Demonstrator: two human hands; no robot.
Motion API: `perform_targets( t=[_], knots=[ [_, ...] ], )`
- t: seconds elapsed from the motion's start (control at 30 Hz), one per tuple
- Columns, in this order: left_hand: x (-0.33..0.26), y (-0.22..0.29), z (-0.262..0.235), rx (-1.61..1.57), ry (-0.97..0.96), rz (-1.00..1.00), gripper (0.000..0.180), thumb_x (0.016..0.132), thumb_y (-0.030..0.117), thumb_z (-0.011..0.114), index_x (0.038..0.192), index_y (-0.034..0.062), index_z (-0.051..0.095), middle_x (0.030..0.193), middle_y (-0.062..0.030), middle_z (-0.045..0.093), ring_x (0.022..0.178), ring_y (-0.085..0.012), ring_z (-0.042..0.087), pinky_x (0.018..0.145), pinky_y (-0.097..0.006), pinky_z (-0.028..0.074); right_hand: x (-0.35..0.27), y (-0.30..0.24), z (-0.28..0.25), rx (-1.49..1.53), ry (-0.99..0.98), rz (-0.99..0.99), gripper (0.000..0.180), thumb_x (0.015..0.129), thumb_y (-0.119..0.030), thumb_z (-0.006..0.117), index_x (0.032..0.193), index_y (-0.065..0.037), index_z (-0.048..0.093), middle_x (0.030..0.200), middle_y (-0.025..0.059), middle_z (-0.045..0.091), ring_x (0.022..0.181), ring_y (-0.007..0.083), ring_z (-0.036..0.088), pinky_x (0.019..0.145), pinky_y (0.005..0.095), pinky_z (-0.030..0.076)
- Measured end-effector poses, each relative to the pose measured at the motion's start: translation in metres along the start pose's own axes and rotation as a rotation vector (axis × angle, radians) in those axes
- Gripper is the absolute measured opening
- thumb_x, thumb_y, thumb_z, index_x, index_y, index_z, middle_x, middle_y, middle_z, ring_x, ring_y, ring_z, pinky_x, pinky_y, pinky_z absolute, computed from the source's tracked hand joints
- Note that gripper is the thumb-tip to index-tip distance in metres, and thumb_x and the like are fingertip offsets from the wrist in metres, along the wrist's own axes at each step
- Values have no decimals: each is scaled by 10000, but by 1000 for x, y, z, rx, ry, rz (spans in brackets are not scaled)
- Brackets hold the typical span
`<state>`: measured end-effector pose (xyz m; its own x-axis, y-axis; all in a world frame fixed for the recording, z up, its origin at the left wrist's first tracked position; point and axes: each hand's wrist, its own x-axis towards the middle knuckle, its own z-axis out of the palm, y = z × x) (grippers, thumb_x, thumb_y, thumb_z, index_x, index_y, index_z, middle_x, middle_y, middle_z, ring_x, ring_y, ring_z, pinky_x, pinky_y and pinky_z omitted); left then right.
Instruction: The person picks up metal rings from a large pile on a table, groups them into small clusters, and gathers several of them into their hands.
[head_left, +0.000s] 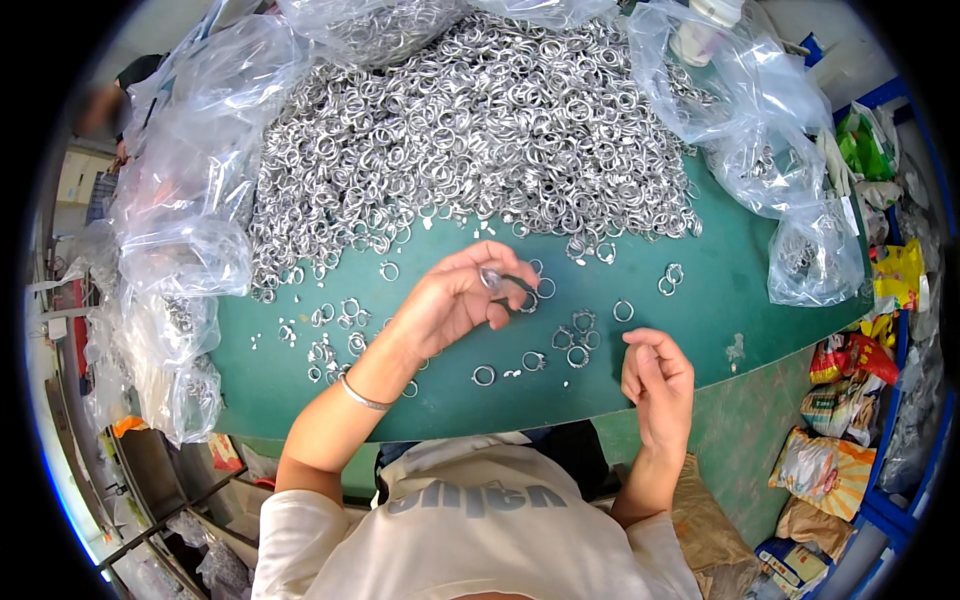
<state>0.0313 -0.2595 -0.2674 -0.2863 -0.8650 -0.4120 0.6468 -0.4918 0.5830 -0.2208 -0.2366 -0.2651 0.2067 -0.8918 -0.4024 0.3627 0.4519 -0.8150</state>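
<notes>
Green tabletop (pixel 700 330) is seen from above, its near edge low in the frame. Right hand (pixel 657 385) is held at lower right centre, fingers loosely curled, nothing gripped. Left hand (pixel 450 300) is raised at centre, fingers pinched on a small metal ring (pixel 492 279). Loose rings (pixel 560 345) are scattered beyond; a large ring pile (pixel 470 130) and clear plastic bags (pixel 185 200) fill the upper frame.

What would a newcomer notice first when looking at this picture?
First, the huge heap of silver metal rings that fills the far half of the green table, with clear plastic bags bunched at its left and right edges. Nearer, the left hand holds one ring above scattered loose rings, while the right hand rests at the table's near edge.
</notes>
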Motion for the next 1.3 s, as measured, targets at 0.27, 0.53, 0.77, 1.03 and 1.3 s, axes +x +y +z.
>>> perform_targets(
  t=[0.27, 0.53, 0.77, 1.03, 1.3],
  knots=[
    [28, -14, 5, 1532, 166, 571, 149, 749, 67, 693, 832, -5, 592, 705, -102, 582, 624, -264, 556, 562, -346, 436, 16, 11, 15, -532, 8, -301, 121, 817, 49, 620, 922, -7, 638, 608, -83, 318, 551, 11, 250, 469, 202, 192],
    [22, 7, 7, 998, 136, 51, 81, 826, 73, 623, 822, 4, 581, 742, -31, 538, 624, -110, 499, 540, -270, 411, 19, 6, 28, -771, 42, -374, 152, 774, 43, 655, 909, -24, 642, 595, -11, 370, 511, 73, 322, 457, 236, 285],
    [2, 6, -15, -90, -175, -55, 199, 775, 228, 459, 660, 67, 441, 759, -63, 458, 563, -123, 352, 473, -194, 271, 34, 2, 56, -1270, -17, -566, 124, 764, -71, 676, 886, -63, 650, 689, 90, 516, 559, 248, 538, 486, 371, 398],
    [-9, -1, -13, -281, -74, -183, 165, 863, 181, 438, 760, 54, 459, 668, -55, 432, 501, -85, 309, 414, -187, 268, 54, 18, 63, -1416, -59, -659, 75, 776, -92, 657, 848, -73, 648, 719, 93, 534, 604, 276, 572, 497, 402, 405],
    [-30, 1, -9, -7, 121, -158, 221, 948, 254, 513, 874, 51, 559, 608, -17, 456, 458, -55, 319, 378, -192, 221, 36, 6, 69, -1120, -76, -570, 58, 775, -28, 664, 819, -2, 636, 600, 80, 455, 478, 175, 418, 457, 310, 334]
  ],
)
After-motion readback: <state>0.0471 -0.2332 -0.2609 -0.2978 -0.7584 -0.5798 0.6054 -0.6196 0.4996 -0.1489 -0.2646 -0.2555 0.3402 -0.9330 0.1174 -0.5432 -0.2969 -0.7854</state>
